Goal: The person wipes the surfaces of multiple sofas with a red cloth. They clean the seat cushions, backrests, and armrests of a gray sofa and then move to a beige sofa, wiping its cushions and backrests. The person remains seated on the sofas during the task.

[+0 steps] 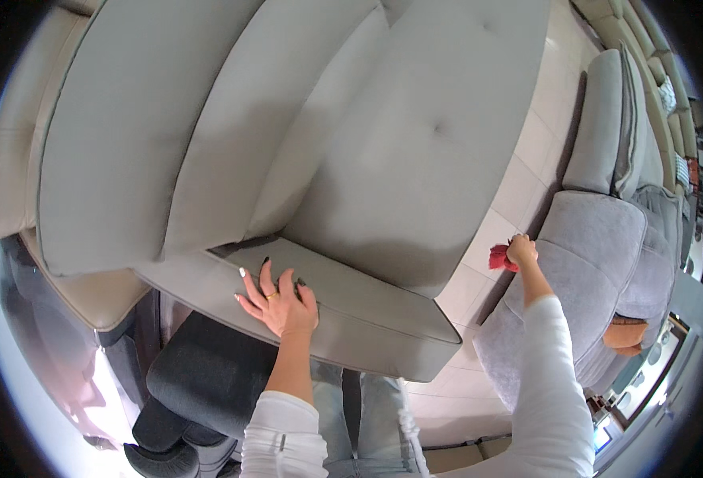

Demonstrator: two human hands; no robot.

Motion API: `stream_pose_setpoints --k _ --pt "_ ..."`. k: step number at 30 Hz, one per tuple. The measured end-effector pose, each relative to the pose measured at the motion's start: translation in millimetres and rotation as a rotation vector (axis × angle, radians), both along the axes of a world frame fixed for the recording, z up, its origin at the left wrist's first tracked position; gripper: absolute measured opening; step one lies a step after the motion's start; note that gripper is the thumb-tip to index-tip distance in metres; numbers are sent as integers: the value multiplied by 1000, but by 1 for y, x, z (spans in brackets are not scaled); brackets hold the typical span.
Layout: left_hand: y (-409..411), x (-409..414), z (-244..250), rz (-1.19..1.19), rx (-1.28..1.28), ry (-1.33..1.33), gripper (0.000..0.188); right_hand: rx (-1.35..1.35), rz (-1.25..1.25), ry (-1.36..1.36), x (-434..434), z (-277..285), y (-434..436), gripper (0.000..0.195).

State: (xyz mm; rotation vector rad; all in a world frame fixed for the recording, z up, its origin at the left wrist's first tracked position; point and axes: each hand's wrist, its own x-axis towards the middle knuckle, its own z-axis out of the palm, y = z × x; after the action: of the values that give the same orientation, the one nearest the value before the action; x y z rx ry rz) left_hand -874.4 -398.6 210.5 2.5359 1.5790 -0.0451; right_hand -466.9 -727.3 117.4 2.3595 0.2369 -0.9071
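A large grey upholstered sofa point(399, 155) fills the middle of the view. My left hand point(287, 308) rests on its near armrest point(357, 305), fingers spread and nothing in them. Out to the right, my right hand point(522, 251) grips a bunched red cloth point(499, 257) over the gap between this sofa and the one beside it. Most of the cloth is hidden in the fist. Behind the armrest rise the sofa's back cushions point(232, 137). A dark gap shows where armrest and backrest meet.
A light grey sofa point(590, 239) stands to the right across a strip of tiled floor point(521, 155), with an orange cushion point(625, 334) on it. A black upholstered seat point(214, 364) is at lower left. Beige seating point(47, 119) lies behind the grey backrest.
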Motion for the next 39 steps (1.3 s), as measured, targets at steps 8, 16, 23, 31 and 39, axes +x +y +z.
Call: stream_pose_setpoints --k 8,16,23,31,39 --pt "-1 -2 0 -5 57 -21 24 1367 53 33 -153 122 150 74" --pt "2 -11 -18 3 125 53 34 1336 172 249 -348 169 210 75" --pt "-5 -62 9 -11 -124 -677 50 1225 518 11 -374 142 204 65" --pt "-28 -140 17 62 -110 -686 55 1354 548 94 -366 138 159 57" --pt "4 -99 17 45 30 -644 56 1111 257 -159 -333 145 -18 59"
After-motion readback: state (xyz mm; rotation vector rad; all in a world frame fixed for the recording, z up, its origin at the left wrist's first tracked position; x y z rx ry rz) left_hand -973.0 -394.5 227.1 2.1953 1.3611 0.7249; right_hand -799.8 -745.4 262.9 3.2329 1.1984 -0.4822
